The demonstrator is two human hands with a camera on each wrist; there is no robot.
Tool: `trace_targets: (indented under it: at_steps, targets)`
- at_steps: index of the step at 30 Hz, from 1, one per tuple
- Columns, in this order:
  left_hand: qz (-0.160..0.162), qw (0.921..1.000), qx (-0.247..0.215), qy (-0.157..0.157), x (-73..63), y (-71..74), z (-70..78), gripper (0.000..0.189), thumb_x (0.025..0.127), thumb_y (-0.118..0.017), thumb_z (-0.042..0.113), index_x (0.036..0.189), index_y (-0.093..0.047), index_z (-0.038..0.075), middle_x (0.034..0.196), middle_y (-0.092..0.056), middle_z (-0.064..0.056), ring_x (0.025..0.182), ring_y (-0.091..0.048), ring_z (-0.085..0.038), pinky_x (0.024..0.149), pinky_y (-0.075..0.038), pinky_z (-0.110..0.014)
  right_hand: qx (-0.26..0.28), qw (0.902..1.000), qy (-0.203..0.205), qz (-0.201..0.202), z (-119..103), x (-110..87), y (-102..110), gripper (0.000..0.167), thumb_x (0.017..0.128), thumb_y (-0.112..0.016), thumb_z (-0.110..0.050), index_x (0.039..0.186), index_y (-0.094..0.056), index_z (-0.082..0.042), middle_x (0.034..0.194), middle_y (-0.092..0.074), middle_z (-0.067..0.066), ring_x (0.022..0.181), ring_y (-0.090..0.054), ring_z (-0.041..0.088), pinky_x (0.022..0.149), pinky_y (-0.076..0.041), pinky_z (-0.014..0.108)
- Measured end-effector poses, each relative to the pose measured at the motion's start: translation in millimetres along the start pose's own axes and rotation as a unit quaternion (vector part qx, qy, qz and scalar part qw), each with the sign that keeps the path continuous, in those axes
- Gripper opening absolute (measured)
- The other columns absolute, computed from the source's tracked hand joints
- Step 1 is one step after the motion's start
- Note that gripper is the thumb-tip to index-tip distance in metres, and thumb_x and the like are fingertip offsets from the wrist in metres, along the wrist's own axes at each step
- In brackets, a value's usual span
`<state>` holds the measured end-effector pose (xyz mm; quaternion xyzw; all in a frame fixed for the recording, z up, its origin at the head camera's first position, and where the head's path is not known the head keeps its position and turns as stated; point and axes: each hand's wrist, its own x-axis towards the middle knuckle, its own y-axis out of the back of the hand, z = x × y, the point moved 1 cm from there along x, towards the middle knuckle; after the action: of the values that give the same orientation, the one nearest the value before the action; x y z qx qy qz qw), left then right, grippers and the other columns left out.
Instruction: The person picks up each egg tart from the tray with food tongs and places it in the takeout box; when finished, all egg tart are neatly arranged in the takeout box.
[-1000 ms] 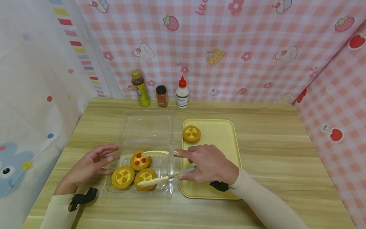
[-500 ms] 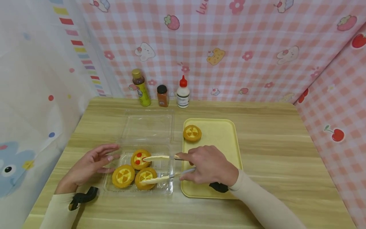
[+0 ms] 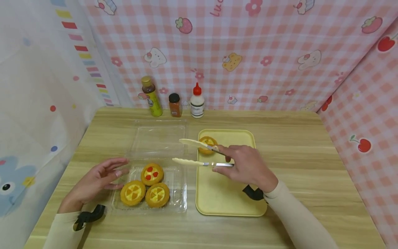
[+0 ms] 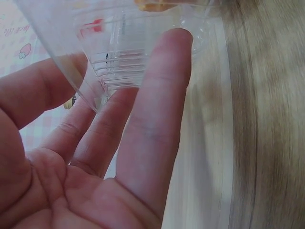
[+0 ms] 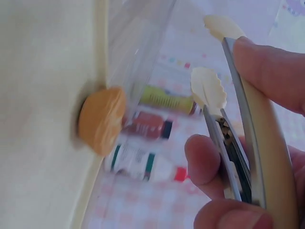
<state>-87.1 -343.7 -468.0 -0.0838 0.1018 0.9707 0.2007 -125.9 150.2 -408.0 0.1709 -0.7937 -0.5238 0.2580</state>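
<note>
My right hand (image 3: 248, 166) grips a pair of tongs (image 3: 217, 164) with cream tips and metal arms. The tips stand apart with nothing between them, above the gap between box and tray. One tip arm overlaps an egg tart (image 3: 207, 141) at the yellow tray's (image 3: 230, 204) upper left corner. My left hand (image 3: 99, 180) is at the left side of a clear plastic box (image 3: 177, 204), its fingers extended along the wall (image 4: 155, 109). Inside the box sit a tart with red dots (image 3: 152, 174) and two tarts with orange wedges, one left (image 3: 133, 193), one right (image 3: 157, 195).
The box's clear lid (image 3: 160, 138) lies folded back behind it. Along the table's rear edge stand a yellow-green bottle (image 3: 154, 103), a small black-capped jar (image 3: 175, 106) and a white bottle with a red nozzle (image 3: 197, 103). A gingham cloth (image 3: 211, 45) hangs behind.
The right hand has moved the tongs up and to the right, away from the tarts in the box. The left hand and the tarts stay where they were.
</note>
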Motion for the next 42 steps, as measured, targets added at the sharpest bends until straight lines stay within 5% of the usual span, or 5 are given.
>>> trace_targets:
  at_steps: [21, 42]
  targets:
    - [0.004, 1.0, 0.004, 0.007, 0.9, -0.4, 0.2, 0.051, 0.112, -0.055, 0.017, 0.157, -0.039, -0.001, 0.149, -0.059, 0.012, 0.128, -0.065, 0.001, 0.087, -0.067, -0.043, -0.027, 0.9943, -0.102, -0.015, 55.5, -17.2, -10.4, 0.077, 0.087, -0.078, -0.064, 0.146, -0.066, -0.016, 0.082, -0.07, -0.005, 0.062, -0.053, 0.009, 0.053, -0.043, 0.026]
    - [0.002, 1.0, 0.0, 0.009, 0.7, 0.5, -0.2, 0.051, 0.112, -0.055, 0.018, 0.157, -0.039, -0.001, 0.149, -0.06, 0.012, 0.128, -0.065, 0.0, 0.086, -0.067, -0.043, -0.036, 0.9925, -0.113, -0.031, 63.3, -22.6, -18.3, 0.066, 0.09, -0.078, -0.059, 0.14, -0.071, -0.018, 0.073, -0.064, -0.009, 0.058, -0.051, 0.009, 0.048, -0.039, 0.026]
